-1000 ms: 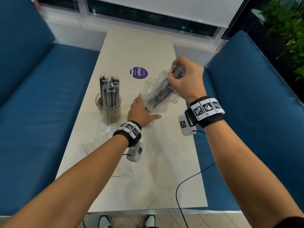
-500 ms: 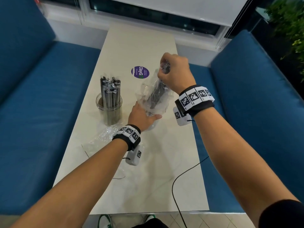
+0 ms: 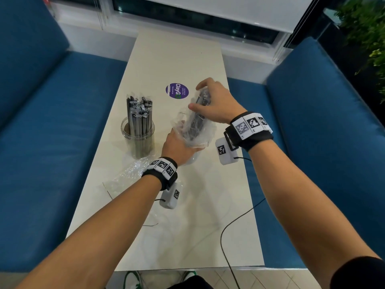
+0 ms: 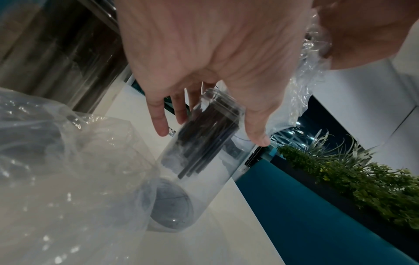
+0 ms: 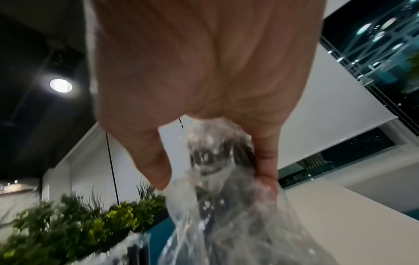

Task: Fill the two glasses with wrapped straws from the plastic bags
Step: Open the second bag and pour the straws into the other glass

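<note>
On the pale table (image 3: 187,236) my left hand (image 3: 176,142) grips the second clear glass (image 4: 199,179) near its rim; in the head view the glass is mostly hidden. My right hand (image 3: 201,97) grips the upper end of a crinkled plastic bag (image 3: 194,130) of dark wrapped straws (image 3: 198,113) and holds it nearly upright over that glass. In the left wrist view the lower straw ends (image 4: 204,143) reach inside the glass. In the right wrist view thumb and fingers of the right hand (image 5: 213,172) curl round the bag (image 5: 226,224). The first glass (image 3: 138,138), at the left, stands packed with straws (image 3: 139,113).
An empty crumpled bag (image 3: 129,174) lies on the table beside my left wrist. A purple round sticker (image 3: 177,90) is behind the hands. Blue benches (image 3: 52,142) flank both long sides. A black cable (image 3: 235,222) crosses the near right table edge. Plants (image 3: 366,28) stand at the far right.
My right hand has swung the bag from a lean to the right to nearly upright, then lowered it over the glass. My left hand has stayed on the glass.
</note>
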The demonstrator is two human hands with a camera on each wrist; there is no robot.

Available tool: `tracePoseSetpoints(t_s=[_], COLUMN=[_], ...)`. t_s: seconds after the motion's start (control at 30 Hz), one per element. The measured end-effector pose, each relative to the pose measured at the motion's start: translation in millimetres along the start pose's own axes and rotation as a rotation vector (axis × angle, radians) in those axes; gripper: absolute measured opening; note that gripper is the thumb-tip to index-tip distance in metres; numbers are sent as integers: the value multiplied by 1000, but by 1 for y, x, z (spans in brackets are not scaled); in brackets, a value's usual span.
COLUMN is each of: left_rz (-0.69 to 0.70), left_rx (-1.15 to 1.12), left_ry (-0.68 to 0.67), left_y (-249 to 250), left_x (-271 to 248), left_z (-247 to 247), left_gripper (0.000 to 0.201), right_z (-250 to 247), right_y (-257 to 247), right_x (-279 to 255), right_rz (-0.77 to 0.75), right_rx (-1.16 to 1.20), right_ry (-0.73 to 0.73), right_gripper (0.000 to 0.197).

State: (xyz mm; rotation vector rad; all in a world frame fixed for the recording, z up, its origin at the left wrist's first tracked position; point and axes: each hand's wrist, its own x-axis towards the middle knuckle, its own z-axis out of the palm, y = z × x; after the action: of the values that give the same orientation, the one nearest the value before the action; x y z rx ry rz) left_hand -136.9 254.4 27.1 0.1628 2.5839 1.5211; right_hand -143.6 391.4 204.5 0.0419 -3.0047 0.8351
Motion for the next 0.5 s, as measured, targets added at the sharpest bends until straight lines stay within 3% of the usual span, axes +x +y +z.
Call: tracePoseSetpoints(t_s=[0.17,0.27,0.37,0.5], left_rz=[-44,-22,-24,-5], left_rx=[20,8,9,-8], left_ry=[-15,-26,-27,-39], left_y=[-5,-2,-3,-2], left_x=[1,1,0,-1], left_z=[0,-1,-2,-3], left_gripper=[102,99,110,103], right_z=[-13,-16,-18,-14], right_y=[0,2,0,1], right_x=[-8,-9,-11,-14], right_rz=[-78,-92,-93,-75], right_rx=[-10,34,11,83], right_ry=[88,274,246,350], right_gripper=[52,39,32,25])
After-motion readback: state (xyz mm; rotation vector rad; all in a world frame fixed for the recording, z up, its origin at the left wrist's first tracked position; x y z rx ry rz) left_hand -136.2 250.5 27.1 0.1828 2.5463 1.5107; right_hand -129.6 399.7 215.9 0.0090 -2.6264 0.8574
